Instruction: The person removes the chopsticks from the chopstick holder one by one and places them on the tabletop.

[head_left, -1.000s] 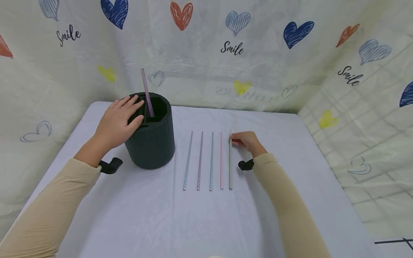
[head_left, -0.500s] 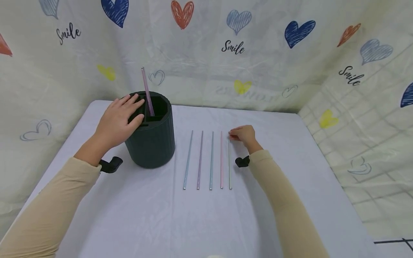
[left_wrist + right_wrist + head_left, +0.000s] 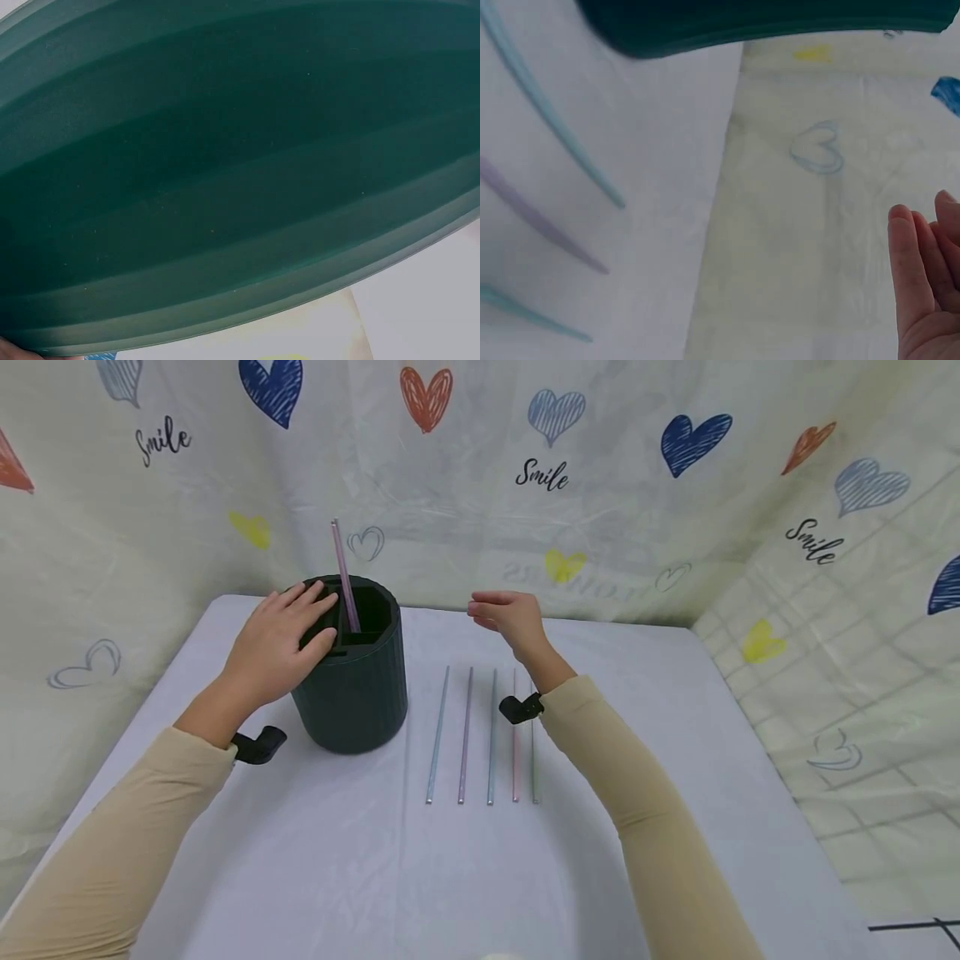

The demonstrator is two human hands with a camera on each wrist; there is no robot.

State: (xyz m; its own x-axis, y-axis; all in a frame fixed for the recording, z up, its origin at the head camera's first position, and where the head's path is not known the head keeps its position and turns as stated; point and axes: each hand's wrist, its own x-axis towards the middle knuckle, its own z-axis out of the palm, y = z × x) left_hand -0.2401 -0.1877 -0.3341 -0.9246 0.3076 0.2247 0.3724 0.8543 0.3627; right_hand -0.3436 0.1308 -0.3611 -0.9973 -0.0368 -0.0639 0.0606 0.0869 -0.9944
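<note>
A dark green holder (image 3: pixel 348 706) with inner dividers stands at the left of the table. My left hand (image 3: pixel 279 639) rests on its rim, fingers spread over the top. A slim pinkish-purple stick (image 3: pixel 345 572) leans upright in one compartment. My right hand (image 3: pixel 513 614) is above the back of the table, right of the holder. Its fingers are extended, with nothing between them and the thumb in the right wrist view. Several thin sticks lie side by side: a light blue stick (image 3: pixel 437 735), a purple stick (image 3: pixel 465 735), a teal stick (image 3: pixel 492 735), a pink stick (image 3: pixel 516 768) and a green stick (image 3: pixel 535 768).
The table (image 3: pixel 315 860) has a white cover. A curtain (image 3: pixel 465 510) printed with hearts hangs behind it and along the right side. Black wrist mounts, such as the right mount (image 3: pixel 521 708), sit at both cuffs.
My right hand has left the far end of the green stick and moved left and away, toward the holder. The green stick stays on the table. My left hand has not moved.
</note>
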